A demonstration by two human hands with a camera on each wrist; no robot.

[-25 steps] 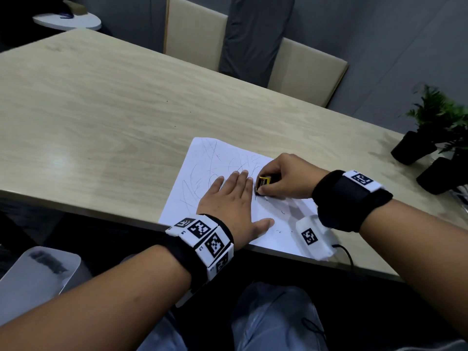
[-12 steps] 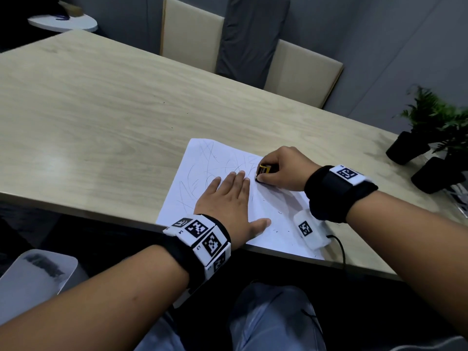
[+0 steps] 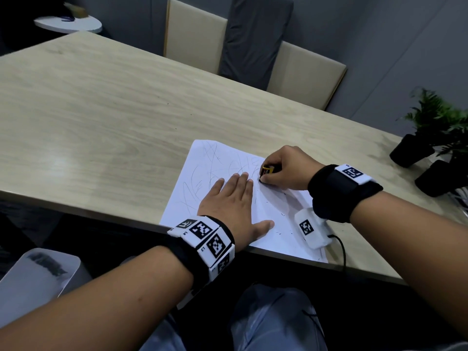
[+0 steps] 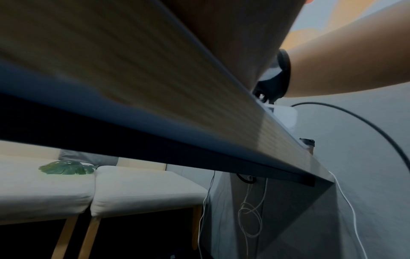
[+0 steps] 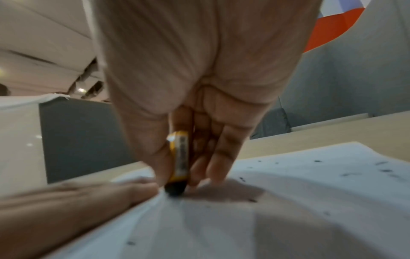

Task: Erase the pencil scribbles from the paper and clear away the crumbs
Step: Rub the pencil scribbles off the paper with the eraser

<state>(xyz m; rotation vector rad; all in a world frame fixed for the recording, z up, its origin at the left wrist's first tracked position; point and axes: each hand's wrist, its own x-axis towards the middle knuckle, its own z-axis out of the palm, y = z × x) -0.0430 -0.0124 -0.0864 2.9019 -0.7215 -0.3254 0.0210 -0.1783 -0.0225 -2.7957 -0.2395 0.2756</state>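
A white sheet of paper (image 3: 217,160) with pencil scribbles lies at the near edge of the wooden table (image 3: 101,117). My left hand (image 3: 233,203) lies flat on the paper with straight fingers, pressing it down. My right hand (image 3: 283,168) pinches a black eraser in a yellow sleeve (image 3: 267,171) and holds its tip on the paper just right of my left fingertips. In the right wrist view the eraser (image 5: 179,161) stands on end on the paper (image 5: 288,192), which wrinkles at its tip. Dark crumbs (image 3: 282,214) dot the paper's right part.
A white tagged box (image 3: 310,229) with a black cable sits on the paper's near right corner. Two black plant pots (image 3: 410,150) stand at the table's right end. Beige chairs (image 3: 195,34) line the far side. The left wrist view looks along the table's underside.
My right hand with the eraser has slid a little away from me along the paper, past my left fingertips. My left hand has stayed flat in place.
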